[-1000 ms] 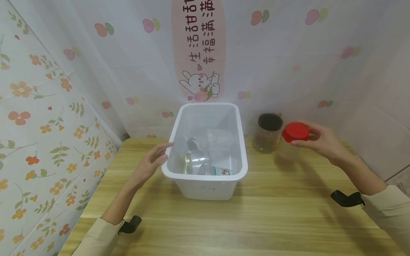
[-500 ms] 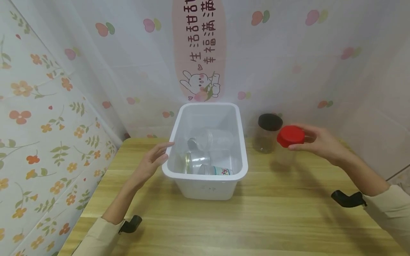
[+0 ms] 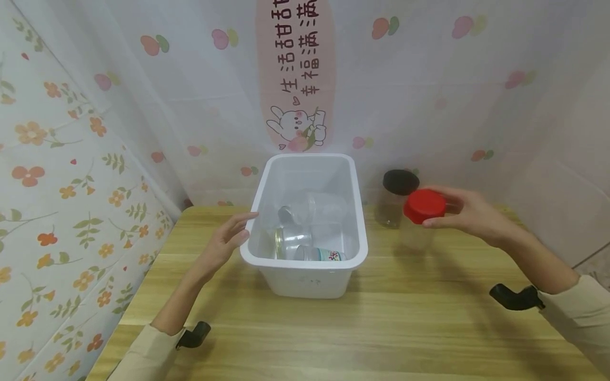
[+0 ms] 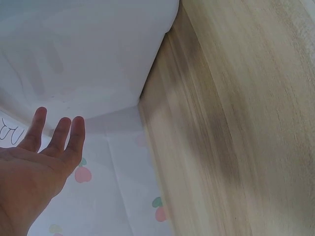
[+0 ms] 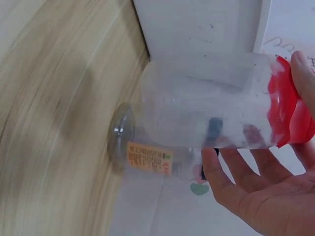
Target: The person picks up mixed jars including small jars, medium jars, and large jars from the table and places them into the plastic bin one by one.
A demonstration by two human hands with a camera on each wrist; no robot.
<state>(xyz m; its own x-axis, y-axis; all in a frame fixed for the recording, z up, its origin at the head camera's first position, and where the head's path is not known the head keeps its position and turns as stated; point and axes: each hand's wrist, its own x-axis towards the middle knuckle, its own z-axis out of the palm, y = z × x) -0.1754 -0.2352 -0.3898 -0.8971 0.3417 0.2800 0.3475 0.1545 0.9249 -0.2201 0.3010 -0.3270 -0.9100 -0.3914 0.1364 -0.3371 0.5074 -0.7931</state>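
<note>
My right hand (image 3: 469,214) holds a clear, upright jar (image 5: 206,101) by its red lid (image 3: 425,205), thumb on the near side and fingers behind. Whether the jar's base touches the table I cannot tell. Close behind it stands a second clear jar with a black lid (image 3: 401,182) and an orange label (image 5: 150,158). My left hand (image 3: 227,239) is at the left rim of a white plastic bin (image 3: 305,280), its fingers extended, one fingertip at the edge. Inside the bin lie several clear jars, among them one with a gold rim (image 3: 279,243) and one with a patterned label (image 3: 330,255).
The bin stands on a wood-grain table (image 3: 305,338), near the back edge. Behind hangs a white printed curtain (image 3: 190,95), and a flowered cloth (image 3: 71,211) hangs along the left side. Both wrists carry black camera mounts (image 3: 193,334).
My right hand has moved left and slightly nearer with the red-lidded jar, which now partly overlaps the black-lidded jar. The left hand and the bin have stayed put.
</note>
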